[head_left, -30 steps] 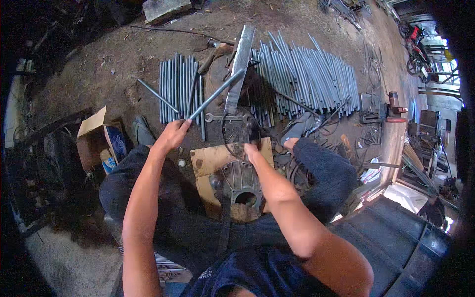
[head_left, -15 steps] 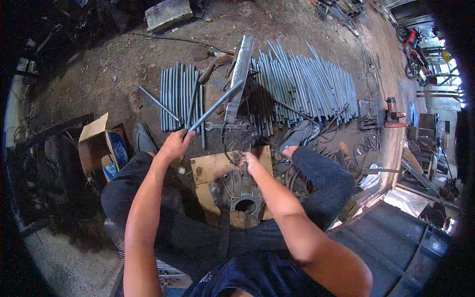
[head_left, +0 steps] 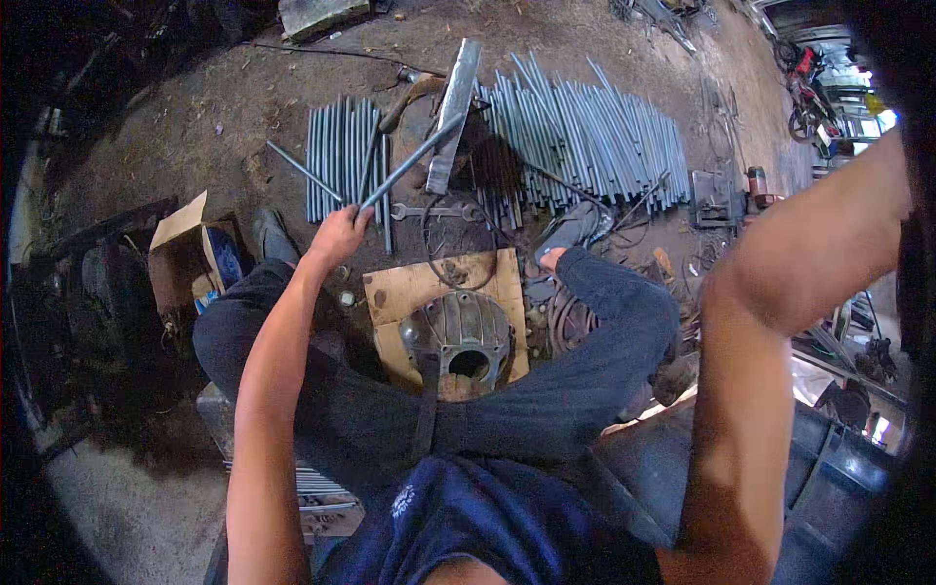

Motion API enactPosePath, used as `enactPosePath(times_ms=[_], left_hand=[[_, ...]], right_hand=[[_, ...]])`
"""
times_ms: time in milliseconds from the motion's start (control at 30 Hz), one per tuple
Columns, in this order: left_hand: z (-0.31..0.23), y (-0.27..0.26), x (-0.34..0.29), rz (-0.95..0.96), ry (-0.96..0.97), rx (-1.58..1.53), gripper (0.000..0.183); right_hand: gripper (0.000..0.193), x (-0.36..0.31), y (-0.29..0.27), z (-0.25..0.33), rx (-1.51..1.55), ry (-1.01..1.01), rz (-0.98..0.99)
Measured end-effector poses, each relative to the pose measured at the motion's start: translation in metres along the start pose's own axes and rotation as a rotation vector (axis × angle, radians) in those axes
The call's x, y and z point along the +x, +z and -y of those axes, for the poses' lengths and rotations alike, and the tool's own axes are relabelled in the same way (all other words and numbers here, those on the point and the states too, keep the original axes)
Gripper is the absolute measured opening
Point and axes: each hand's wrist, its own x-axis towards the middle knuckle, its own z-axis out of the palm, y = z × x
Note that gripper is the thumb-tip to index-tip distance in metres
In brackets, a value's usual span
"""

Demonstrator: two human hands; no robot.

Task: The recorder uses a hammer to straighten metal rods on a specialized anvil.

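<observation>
Large rod pile at right, smaller rod bunch at left, a flat metal bar between them.
A single rod slants across the metal bar, its near end grasped in the left hand; the right hand is out of view, its state untold. Probably best: keep that grip firm at the near end, well clear of the metal bar, so the rod stays steady.

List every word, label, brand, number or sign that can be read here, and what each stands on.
None can be read.
Shirt: small pale print, too small and blurred.
Box: blue patch, any lettering too blurred.
Rod in the left hand: no lettering visible.
</observation>
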Motion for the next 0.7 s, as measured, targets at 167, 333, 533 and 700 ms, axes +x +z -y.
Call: enactPosePath(times_ms=[167,333,533,700], left_hand=[[0.021,-0.016,-0.019,0.054,-0.139,0.074,0.045],[0.072,0.003,-0.037,0.043,-0.089,0.133,0.040],[0.049,-0.014,-0.028,-0.054,-0.020,0.061,0.042],[0.003,-0.029,-0.011,0.041,-0.312,-0.243,0.059]], right_hand=[[0.030,-0.177,0.406,-0.136,-0.179,0.198,-0.127],[0.021,-0.220,0.505,-0.324,0.344,0.899,0.111],[0.015,-0.281,0.425,-0.416,0.231,1.172,-0.017],[0.017,-0.302,0.444,-0.438,0.166,1.248,0.157]])
